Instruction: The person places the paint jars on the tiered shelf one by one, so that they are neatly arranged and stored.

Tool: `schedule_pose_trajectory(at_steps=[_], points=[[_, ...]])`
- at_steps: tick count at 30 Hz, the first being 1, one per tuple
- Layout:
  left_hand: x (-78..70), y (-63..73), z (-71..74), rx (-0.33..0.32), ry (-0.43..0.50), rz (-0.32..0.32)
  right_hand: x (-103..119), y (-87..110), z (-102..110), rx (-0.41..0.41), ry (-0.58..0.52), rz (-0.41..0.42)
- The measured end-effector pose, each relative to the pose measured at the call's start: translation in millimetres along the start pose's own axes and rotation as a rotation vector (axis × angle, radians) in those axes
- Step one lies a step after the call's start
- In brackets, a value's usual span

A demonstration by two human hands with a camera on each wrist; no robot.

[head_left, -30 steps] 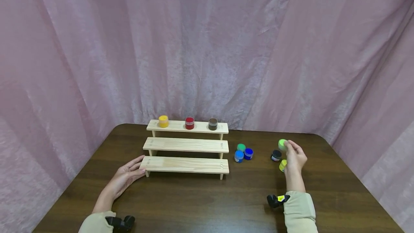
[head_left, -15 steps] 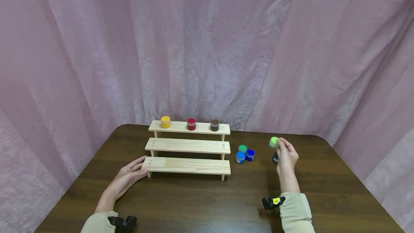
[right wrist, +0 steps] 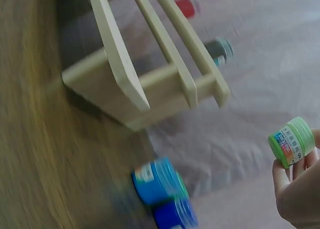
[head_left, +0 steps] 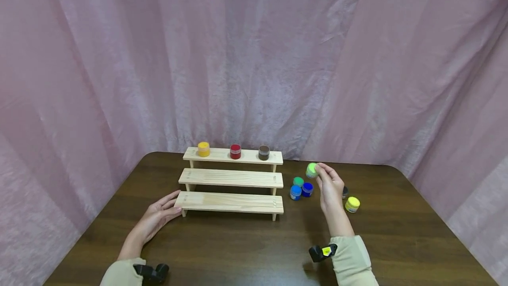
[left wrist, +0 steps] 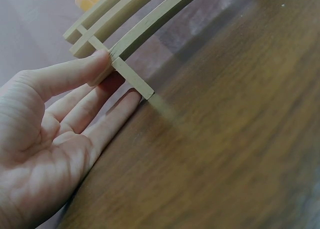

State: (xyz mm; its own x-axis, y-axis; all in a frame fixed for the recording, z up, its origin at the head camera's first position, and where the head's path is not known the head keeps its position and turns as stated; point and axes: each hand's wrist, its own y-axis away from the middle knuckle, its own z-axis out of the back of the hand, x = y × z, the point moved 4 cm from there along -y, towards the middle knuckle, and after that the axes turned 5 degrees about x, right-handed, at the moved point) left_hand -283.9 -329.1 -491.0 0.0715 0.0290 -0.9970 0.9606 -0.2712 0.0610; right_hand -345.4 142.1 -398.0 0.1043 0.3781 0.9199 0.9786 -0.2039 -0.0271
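My right hand point(head_left: 331, 187) pinches a small paint jar with a light green lid point(head_left: 311, 170), raised above the table. In the right wrist view the light green jar point(right wrist: 292, 142) is tilted, its printed label showing. My left hand point(head_left: 157, 218) grips the left end of a three-step wooden stand point(head_left: 230, 201); in the left wrist view its thumb lies on the lowest step point(left wrist: 127, 43), with fingers below. A yellow jar point(head_left: 203, 149), a red jar point(head_left: 235, 152) and a brown jar point(head_left: 263, 152) stand spaced along the top step.
Just right of the stand cluster a green jar point(head_left: 298, 181), a light blue jar point(head_left: 295, 192) and a dark blue jar point(head_left: 307, 190). Behind the right wrist are a partly hidden black jar point(head_left: 345, 192) and a lemon-yellow jar point(head_left: 352, 204). A pink curtain point(head_left: 254, 56) hangs behind the table.
My right hand has carried the light green jar leftward, from beside the black and lemon-yellow jars to near the blue and green ones. The left hand stays at the stand.
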Motion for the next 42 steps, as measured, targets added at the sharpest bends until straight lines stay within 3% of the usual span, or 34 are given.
schedule_pose_trajectory(at_steps=[11, 19, 30, 42], points=[[-2.4, -3.8, -2.0, -0.007, 0.016, -0.008, -12.4, 10.9, -46.7, 0.111, 0.073, 0.002], [-1.2, -10.2, -8.0, 0.012, 0.032, -0.018, -21.4, 17.4, -73.7, 0.148, 0.102, -0.015], [-0.4, -1.7, -1.4, -0.012, 0.028, 0.001, -52.0, 27.7, -127.7, 0.188, 0.140, -0.052], [-0.8, 1.6, -0.3, -0.032, 0.027, 0.002, -74.5, 36.9, -198.9, 0.381, 0.183, -0.086]])
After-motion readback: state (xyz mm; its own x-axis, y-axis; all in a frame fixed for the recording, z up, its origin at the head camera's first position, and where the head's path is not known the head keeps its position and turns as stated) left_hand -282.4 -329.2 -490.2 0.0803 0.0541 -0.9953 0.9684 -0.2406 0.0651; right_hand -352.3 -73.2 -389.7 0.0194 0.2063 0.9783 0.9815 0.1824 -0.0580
